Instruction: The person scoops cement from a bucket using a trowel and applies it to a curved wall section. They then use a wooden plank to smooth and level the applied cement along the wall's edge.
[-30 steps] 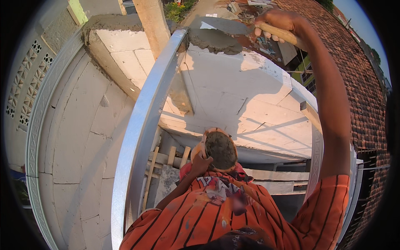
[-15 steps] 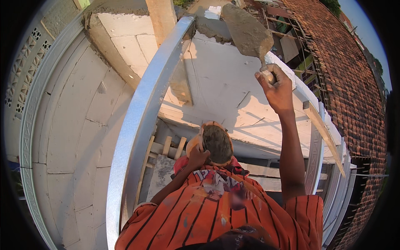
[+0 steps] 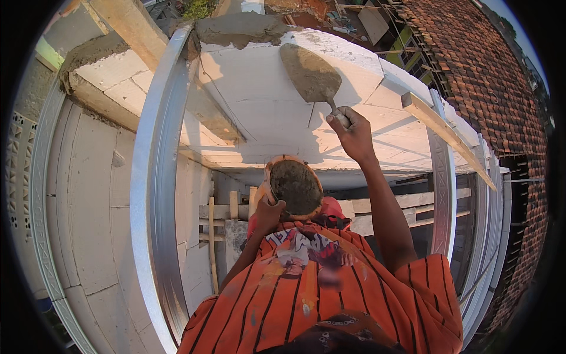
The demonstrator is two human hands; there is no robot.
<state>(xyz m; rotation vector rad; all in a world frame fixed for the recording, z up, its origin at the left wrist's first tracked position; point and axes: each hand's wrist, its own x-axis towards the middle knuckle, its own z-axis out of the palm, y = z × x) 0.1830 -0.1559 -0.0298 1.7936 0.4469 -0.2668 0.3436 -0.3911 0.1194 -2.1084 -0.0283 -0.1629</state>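
My right hand (image 3: 355,137) is closed round the handle of a trowel (image 3: 311,74), raised in front of the white block wall (image 3: 253,76). Grey mortar coats the trowel's blade, which points up and to the left. Close to my body, my left hand (image 3: 270,216) grips the rim of an orange-brown bucket (image 3: 318,207). Wet grey mortar (image 3: 295,186) lies inside it, and the bucket's mouth tilts toward me. A band of fresh mortar (image 3: 239,28) covers the wall top at its far left end.
A shiny metal beam (image 3: 154,171) runs along my left. A wooden batten (image 3: 451,138) sticks out on the right, near more metal channels (image 3: 442,200). Planks (image 3: 383,203) cross below me. A tiled roof (image 3: 471,76) lies beyond the wall, and a wooden post (image 3: 127,29) stands far left.
My view has swung to the right. The trowel has come lower and nearer along the wall, with less mortar visible on its blade. My left hand still holds the bucket.
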